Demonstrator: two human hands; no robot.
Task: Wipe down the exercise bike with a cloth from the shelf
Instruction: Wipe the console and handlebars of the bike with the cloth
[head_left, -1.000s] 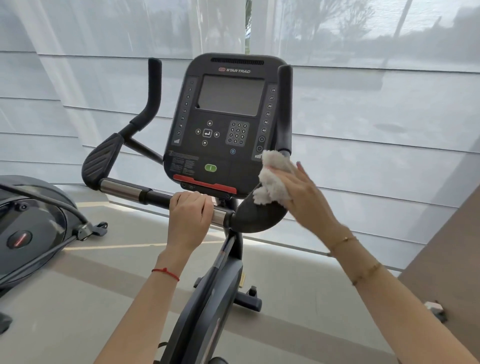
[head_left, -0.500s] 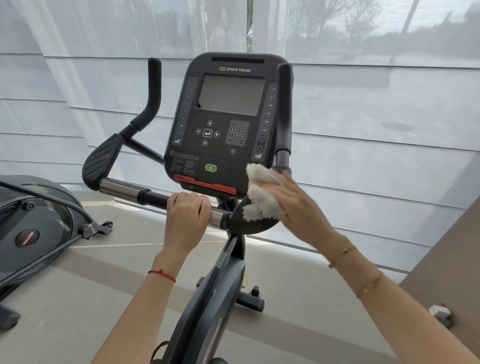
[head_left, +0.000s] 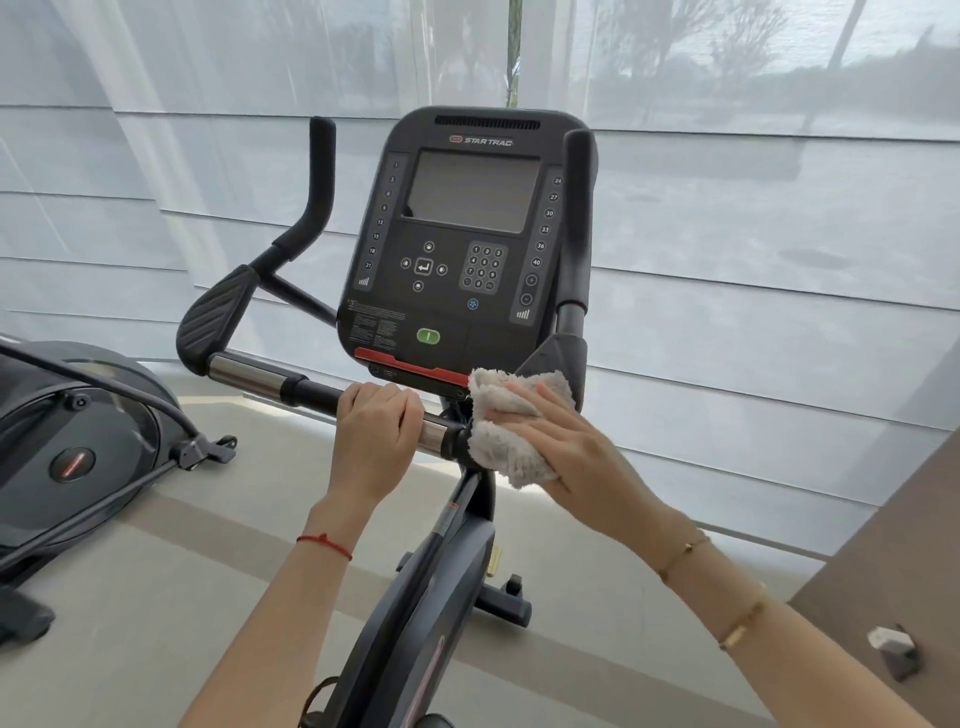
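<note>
- Exercise bike (head_left: 415, 597): stands on the floor; wiping is under way, with the console apparently still to do.
- Cloth (head_left: 511, 436): has slid down from the right upright grip to the handlebar's centre junction.
- Right hand (head_left: 571, 447): fingers pressed flat on the cloth.
- Left hand (head_left: 376, 431): fingers still clasp the handlebar.

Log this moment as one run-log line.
stage: wiping | right hand: presses cloth on right handlebar pad | left hand: grip on handlebar | console: untouched
</note>
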